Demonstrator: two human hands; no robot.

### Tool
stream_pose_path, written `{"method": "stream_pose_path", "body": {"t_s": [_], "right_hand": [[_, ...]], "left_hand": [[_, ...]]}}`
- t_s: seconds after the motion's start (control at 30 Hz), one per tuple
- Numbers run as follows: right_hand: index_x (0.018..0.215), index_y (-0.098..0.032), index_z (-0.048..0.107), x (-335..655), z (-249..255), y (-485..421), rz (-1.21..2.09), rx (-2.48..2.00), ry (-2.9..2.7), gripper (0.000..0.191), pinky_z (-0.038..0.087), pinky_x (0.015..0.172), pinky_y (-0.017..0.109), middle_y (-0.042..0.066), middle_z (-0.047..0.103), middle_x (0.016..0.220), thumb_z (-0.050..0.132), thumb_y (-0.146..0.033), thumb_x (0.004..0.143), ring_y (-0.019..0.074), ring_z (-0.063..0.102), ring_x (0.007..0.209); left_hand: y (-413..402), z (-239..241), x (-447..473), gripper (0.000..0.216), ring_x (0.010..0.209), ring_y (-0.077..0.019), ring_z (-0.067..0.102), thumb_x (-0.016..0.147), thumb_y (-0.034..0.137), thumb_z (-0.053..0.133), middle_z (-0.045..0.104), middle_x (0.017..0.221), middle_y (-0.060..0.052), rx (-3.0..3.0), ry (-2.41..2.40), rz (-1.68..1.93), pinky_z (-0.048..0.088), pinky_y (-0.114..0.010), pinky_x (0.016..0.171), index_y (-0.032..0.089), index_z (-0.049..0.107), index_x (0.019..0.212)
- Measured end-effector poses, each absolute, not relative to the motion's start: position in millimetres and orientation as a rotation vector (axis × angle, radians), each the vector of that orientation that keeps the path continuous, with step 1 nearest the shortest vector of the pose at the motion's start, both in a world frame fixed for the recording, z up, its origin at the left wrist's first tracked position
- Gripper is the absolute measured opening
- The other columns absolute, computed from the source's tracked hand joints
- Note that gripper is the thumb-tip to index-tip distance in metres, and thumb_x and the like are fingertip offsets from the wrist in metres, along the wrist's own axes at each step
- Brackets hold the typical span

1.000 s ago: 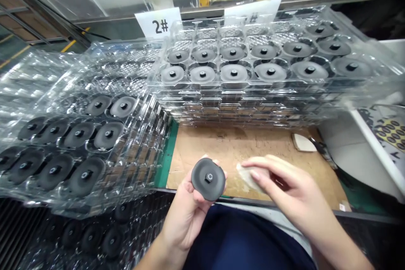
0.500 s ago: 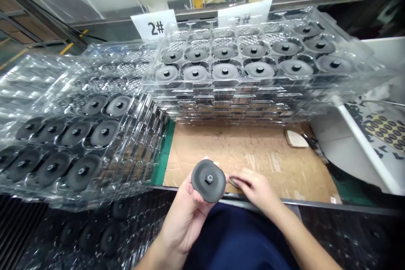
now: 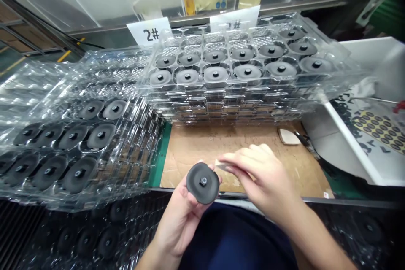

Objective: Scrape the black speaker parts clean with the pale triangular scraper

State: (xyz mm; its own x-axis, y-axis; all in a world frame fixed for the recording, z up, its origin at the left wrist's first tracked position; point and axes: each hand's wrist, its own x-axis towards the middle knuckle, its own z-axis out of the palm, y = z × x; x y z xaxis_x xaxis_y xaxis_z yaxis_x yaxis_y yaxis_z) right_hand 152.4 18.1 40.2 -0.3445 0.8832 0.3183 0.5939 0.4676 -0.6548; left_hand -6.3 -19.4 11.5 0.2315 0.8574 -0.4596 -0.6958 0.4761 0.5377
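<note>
Near tray stacks and cardboard, left fingers gripping black disc, right fingers pinching pale pad

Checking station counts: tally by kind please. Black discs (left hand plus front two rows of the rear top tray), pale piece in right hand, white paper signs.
Black discs: 13 (1 in left hand, 12 in rear top tray)
Pale piece in right hand: 1
White paper signs: 2
Total: 16

Dark round disc — central stud up, in left fingers; pale piece — in right fingers, near disc.
</note>
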Motion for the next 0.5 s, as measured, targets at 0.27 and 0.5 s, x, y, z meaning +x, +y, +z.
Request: {"method": "stream_pose_path", "body": {"t_s": [0.27, 0.5], "right_hand": [[0.097, -0.024, 0.063, 152, 33, 18, 0.708, -1.289, -2.029, 0.022, 0.036, 0.069, 0.029, 0.000, 0.064, 0.079, 0.051, -0.012, 0.083, 0.0148, 0.055, 0.073], [0.096, -0.025, 0.064, 153, -9, 37, 0.891, -1.289, -1.889, 0.019, 0.044, 0.076, 0.026, -0.001, 0.066, 0.088, 0.049, -0.021, 0.086, 0.0141, 0.058, 0.082]], "left_hand": [[-16, 1, -5, 0.058, 0.102, -0.0209, 0.057, 0.066, 0.028, 0.071, 0.062, 0.110, -0.009, 0.267, 0.832, 1.081, 0.047, -0.028, 0.085, 0.023, 0.051, 0.120], [-8, -5, -4, 0.044, 0.109, -0.0222, 0.055, 0.078, 0.023, 0.059, 0.061, 0.114, -0.009, 0.169, 0.832, 1.121, 0.044, -0.035, 0.094, 0.020, 0.051, 0.121]]}}
